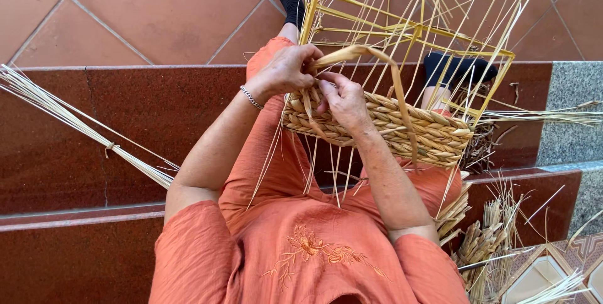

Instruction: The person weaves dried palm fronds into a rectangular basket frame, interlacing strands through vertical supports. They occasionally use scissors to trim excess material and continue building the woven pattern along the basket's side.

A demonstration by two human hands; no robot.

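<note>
Looking down from the head camera, I have both hands meeting at the top edge of a half-woven basket (pixel 402 129) resting on the lap, just right of centre. The left hand (pixel 286 70) is closed on a flat, broad strand (pixel 370 53), pinching its near end at the rim, a bracelet (pixel 252 97) on that wrist. The right hand (pixel 342 100) sits just at 5 o'clock of it, fingers curled over the woven band and pressed against the same strand where it enters the weave; I judge that grip closed on it too, though the fingertips are partly hidden.

From the pinch the strand arcs up toward 1 o'clock, loops over and drops down the basket's front toward 5 o'clock. I read the loop as slack kept clear of the uprights while the near end is worked in.

Running from 9 o'clock to 3 o'clock with a slight downward tilt at the right, the basket's long axis lies across the knees, its open side facing away toward 12 o'clock. A yellow frame (pixel 408 31) and thin stakes rise out of it that way.

Off at 9 o'clock a tied bundle of straw (pixel 81 125) lies across the dark red step (pixel 94 159). More cut stalks (pixel 483 241) pile up at 4 o'clock.
</note>
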